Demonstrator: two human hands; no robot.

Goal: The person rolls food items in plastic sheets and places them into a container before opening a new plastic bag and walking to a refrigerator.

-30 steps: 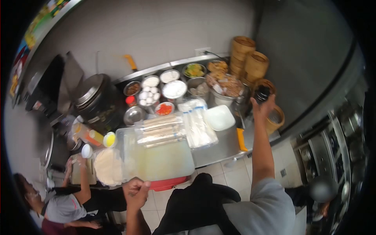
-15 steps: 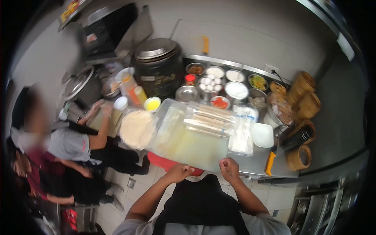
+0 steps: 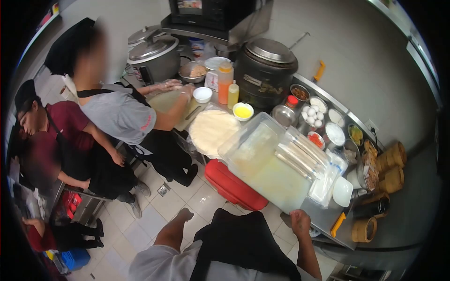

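Observation:
My right hand is closed, its curled fingers right at the near corner of a pale cutting board; I cannot tell what, if anything, is in them. Low over the floor, to the left of my apron, hangs my left hand, its fingers mostly hidden. On the board are a clear plastic tub or lid and wrapped packs of long pale sticks. White plastic packaging and a white square dish lie to their right. An orange-handled knife rests near the counter's front edge.
Left of the board lies a round sheet of dough. Bowls of ingredients, including eggs, line the back beside a black soup kettle. A gloved co-worker works at the left. A red bin stands under the counter; bamboo steamers stand right.
My view has swung left, bringing more co-workers and the floor into sight. My left hand has dropped away from the counter's front edge; my right hand stays by the board's corner.

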